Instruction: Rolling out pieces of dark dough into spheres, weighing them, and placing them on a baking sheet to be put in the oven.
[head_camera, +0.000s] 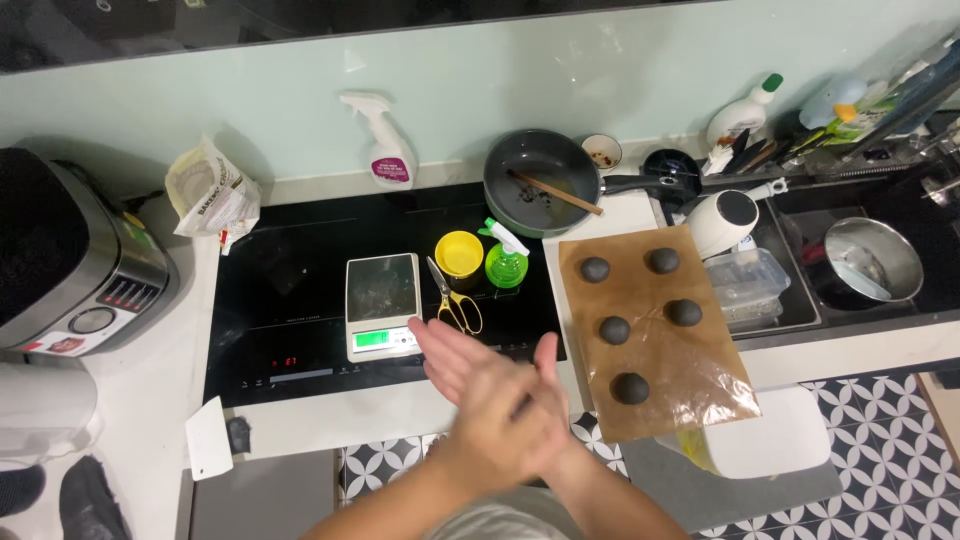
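- Kitchen scale (382, 304) and yellow scissors (456, 303) sit just beyond the hands; a wide rolling stroke could knock them.
- Left hand (455, 360) and right hand (525, 415) are pressed palm to palm; whatever they roll is hidden.
- Five dark dough balls (614, 330) rest on brown paper (700, 370) overhanging the counter edge; a nudge might tip it.

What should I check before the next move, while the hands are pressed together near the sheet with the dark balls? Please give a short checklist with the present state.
1. Hands: left hand and right hand are pressed palm to palm in front of the counter: ok.
2. What lies between the palms: hidden, cannot tell.
3. Brown paper sheet: five dark dough balls lie apart from each other, with bare paper beside them: ok.
4. Sheet support: its near end hangs over the counter edge: not ok.
5. Kitchen scale: display lit, platform bare: ok.
6. Yellow scissors: lie open close to the left hand: not ok.
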